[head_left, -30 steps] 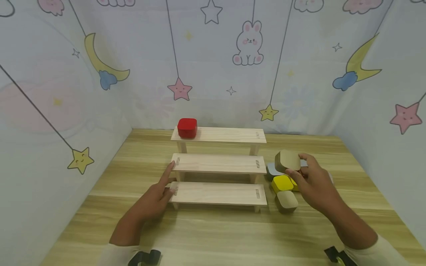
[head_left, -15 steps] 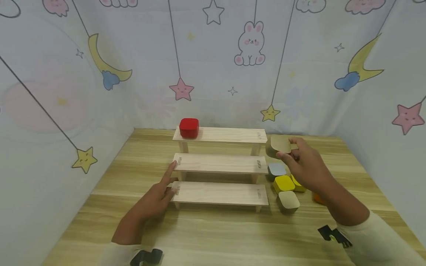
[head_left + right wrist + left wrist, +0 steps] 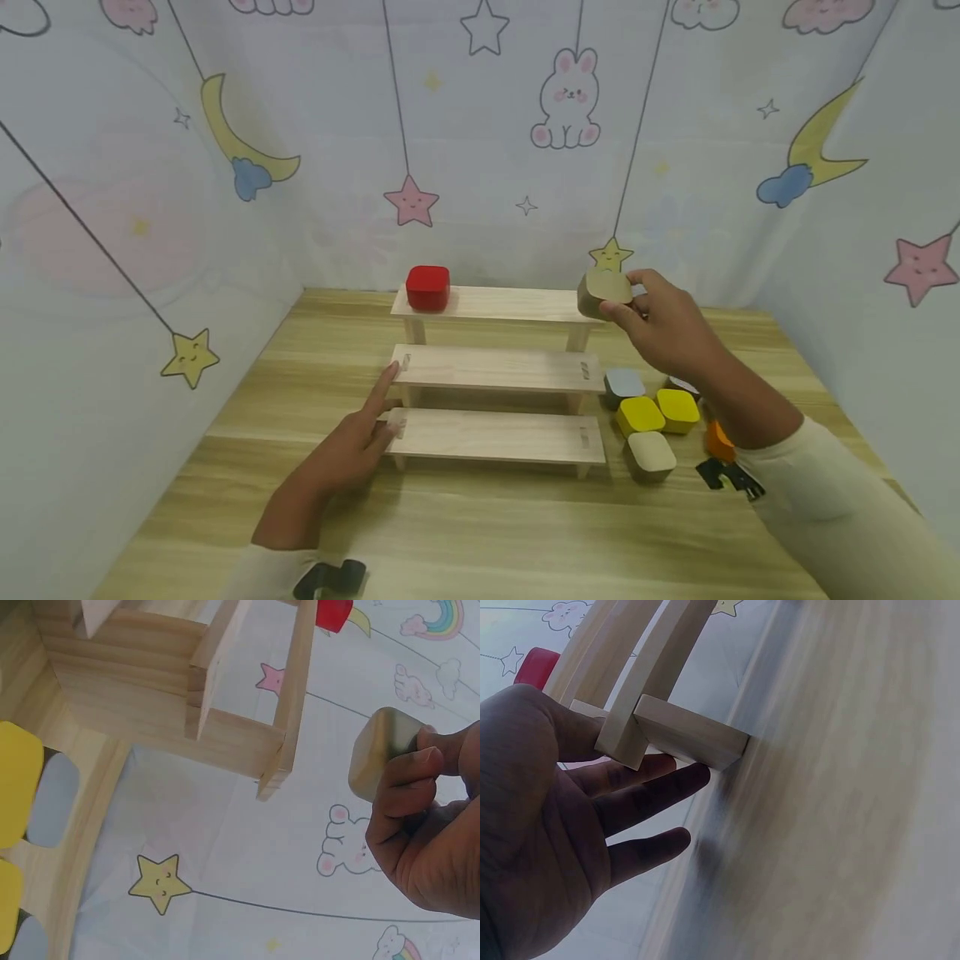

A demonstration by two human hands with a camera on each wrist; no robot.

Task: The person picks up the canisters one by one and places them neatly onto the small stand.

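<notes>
Watching through the head camera, I see the right hand (image 3: 670,329) pinching a beige rounded block (image 3: 600,293) between thumb and fingers, gripping its right side. That block hangs in the air by the right end of the top step (image 3: 513,302) of a three-step wooden stand (image 3: 495,369); from the right wrist I see a gap between the two. The left hand (image 3: 352,446) grasps nothing: its index finger reaches straight to the left end of the middle step (image 3: 457,365), its thumb touching the lowest step (image 3: 495,434). The top step bears a red block (image 3: 428,289) at its left end. Right of the stand, on the wood-grain tabletop (image 3: 480,525), I count a grey block (image 3: 624,385), two yellow blocks (image 3: 640,415), a second beige block (image 3: 651,454) in front, and an orange block (image 3: 718,442), partly covered.
</notes>
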